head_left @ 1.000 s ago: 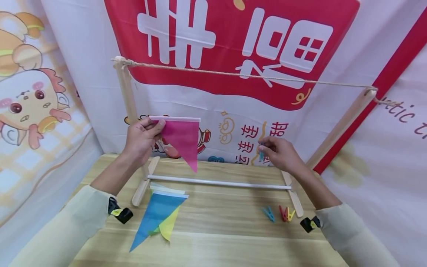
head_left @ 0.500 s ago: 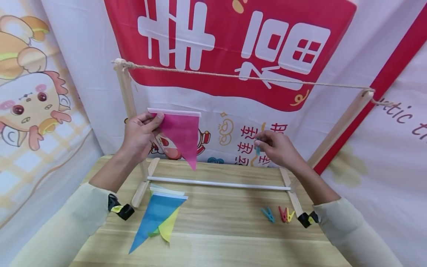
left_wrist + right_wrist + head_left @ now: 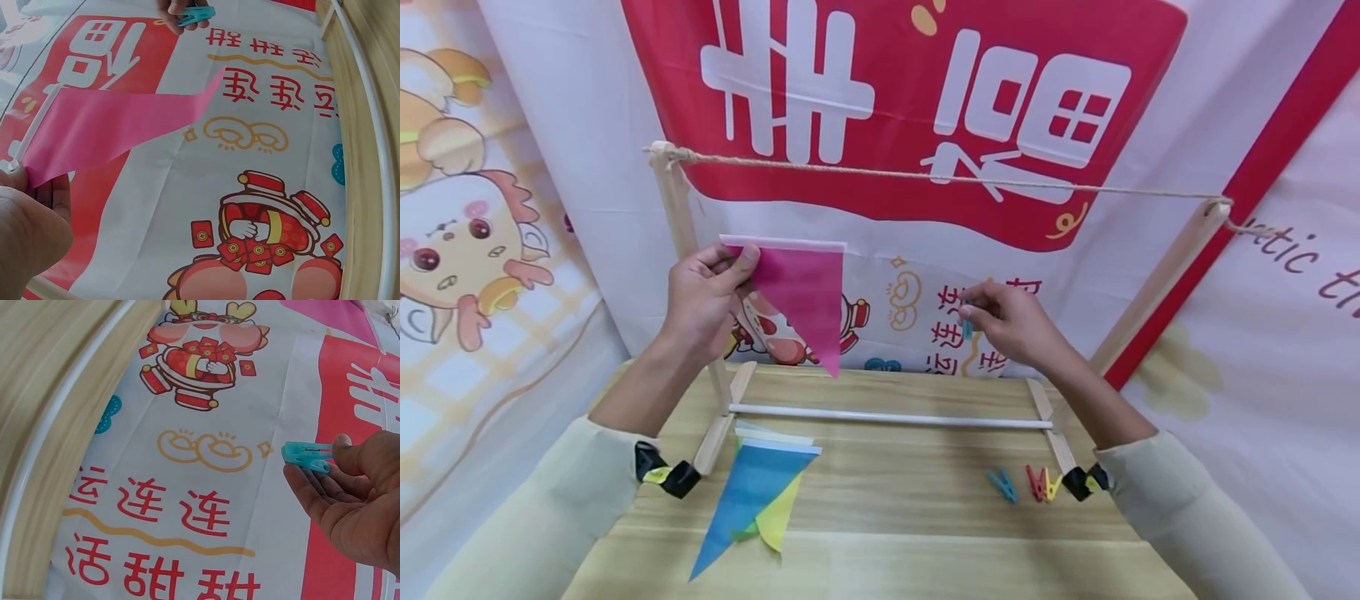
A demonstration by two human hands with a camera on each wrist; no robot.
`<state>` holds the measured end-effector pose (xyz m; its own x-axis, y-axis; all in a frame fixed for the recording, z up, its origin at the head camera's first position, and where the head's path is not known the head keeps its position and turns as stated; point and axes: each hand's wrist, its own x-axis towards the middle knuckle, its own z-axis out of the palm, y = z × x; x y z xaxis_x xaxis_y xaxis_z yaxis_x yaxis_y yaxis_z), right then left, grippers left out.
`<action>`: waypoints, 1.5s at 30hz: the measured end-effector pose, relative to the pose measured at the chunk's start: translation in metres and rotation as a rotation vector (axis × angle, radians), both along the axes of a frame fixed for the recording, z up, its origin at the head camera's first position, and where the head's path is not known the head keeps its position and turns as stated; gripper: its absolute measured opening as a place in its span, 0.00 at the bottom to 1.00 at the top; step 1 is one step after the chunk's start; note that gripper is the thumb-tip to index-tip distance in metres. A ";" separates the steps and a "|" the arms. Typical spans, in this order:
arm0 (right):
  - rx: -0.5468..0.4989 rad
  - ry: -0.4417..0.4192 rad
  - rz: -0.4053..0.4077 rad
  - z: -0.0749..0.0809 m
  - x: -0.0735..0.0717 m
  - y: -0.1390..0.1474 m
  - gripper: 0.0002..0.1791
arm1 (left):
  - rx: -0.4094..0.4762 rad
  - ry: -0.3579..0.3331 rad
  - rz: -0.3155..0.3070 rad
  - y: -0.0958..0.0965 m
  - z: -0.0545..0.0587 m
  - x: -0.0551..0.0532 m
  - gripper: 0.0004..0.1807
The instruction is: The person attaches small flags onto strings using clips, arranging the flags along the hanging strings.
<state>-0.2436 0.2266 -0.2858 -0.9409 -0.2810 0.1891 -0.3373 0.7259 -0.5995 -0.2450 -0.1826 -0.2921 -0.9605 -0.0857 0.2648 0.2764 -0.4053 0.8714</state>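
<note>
My left hand [image 3: 703,292] pinches a pink triangular pennant [image 3: 805,287] by the left end of its white top band, and the point hangs down. In the left wrist view the pennant [image 3: 119,122] stretches out from my thumb and fingers. My right hand [image 3: 1018,325] pinches a turquoise clothespin [image 3: 306,455] between thumb and fingers, off to the right of the pennant. Both hands are below a twine line [image 3: 880,172] strung between two wooden posts. A blue pennant [image 3: 752,492] lies on the table over a yellow one [image 3: 782,512], with a bit of green beneath.
The left post [image 3: 673,200] and right post [image 3: 1157,287] stand on wooden feet joined by a white rod [image 3: 887,414]. A blue clothespin [image 3: 1002,485], a red one [image 3: 1037,483] and a yellow one [image 3: 1052,486] lie on the table [image 3: 910,550]. A printed cloth hangs behind.
My left hand has lifted the pink pennant a little toward the line. My right hand has moved left and slightly up with the clothespin. The things on the table stay put.
</note>
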 end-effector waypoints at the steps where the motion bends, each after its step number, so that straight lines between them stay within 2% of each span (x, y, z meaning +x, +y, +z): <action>1: 0.000 0.000 0.000 0.001 0.000 -0.001 0.19 | 0.000 0.006 0.004 0.000 0.001 0.001 0.13; 8: -0.006 0.023 0.010 0.015 0.000 -0.014 0.20 | 0.041 0.022 0.012 -0.003 0.012 0.003 0.12; 14: -0.018 0.040 0.025 0.032 0.000 -0.025 0.20 | 0.022 0.024 0.023 -0.002 0.022 0.003 0.18; 19: -0.026 0.073 0.043 0.042 0.003 -0.032 0.20 | 0.022 0.033 0.034 -0.004 0.027 0.002 0.18; 24: -0.044 0.108 0.062 0.051 0.004 -0.041 0.21 | 0.032 0.051 0.048 -0.004 0.030 0.001 0.17; 26: -0.048 0.115 0.079 0.054 0.004 -0.045 0.21 | 0.006 0.050 0.069 -0.003 0.030 0.001 0.17; 34: -0.047 0.126 0.112 0.064 0.004 -0.061 0.21 | -0.027 0.025 0.082 -0.002 0.032 0.001 0.25; 39: -0.037 0.155 0.121 0.073 0.005 -0.070 0.21 | -0.049 0.041 0.095 0.001 0.034 -0.001 0.27; 45: -0.052 0.199 0.168 0.085 0.008 -0.081 0.21 | -0.069 0.058 0.111 0.003 0.038 -0.002 0.29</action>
<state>-0.2359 0.1452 -0.2009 -0.8249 -0.4151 0.3837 -0.5652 0.6198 -0.5445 -0.2471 -0.1798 -0.2539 -0.9292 -0.1702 0.3282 0.3666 -0.3095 0.8774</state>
